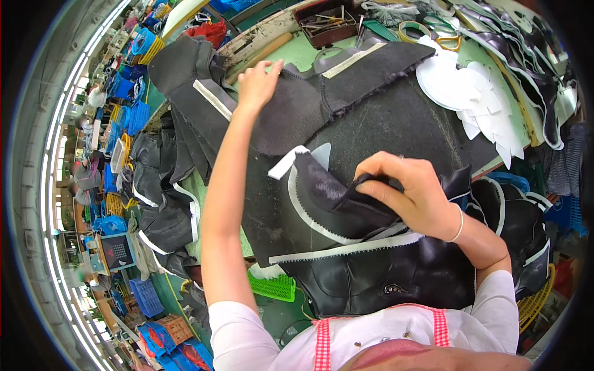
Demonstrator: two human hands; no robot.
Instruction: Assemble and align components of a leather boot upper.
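My right hand [411,191] is closed, thumb against fingers, on the fuzzy edge of a black boot upper [337,210]. White tape with a toothed edge runs along the curve of this upper. My left hand [258,85] reaches to the far side of the table, fingers loosely bent and apart. It is over the edge of a dark fleece lining piece [291,114]; its fingertips are partly hidden. Beside that hand lies a wooden stick [266,54]. A white strip [288,162] sticks out at the upper's left end. Below, a shiny black upper [377,272] hangs over the near edge.
White cut pieces [467,93] are piled at the right, near tape rolls [427,34]. A dark tool box [328,23] stands at the back. More black uppers [164,204] hang at the left. A green basket [272,285] is below the table.
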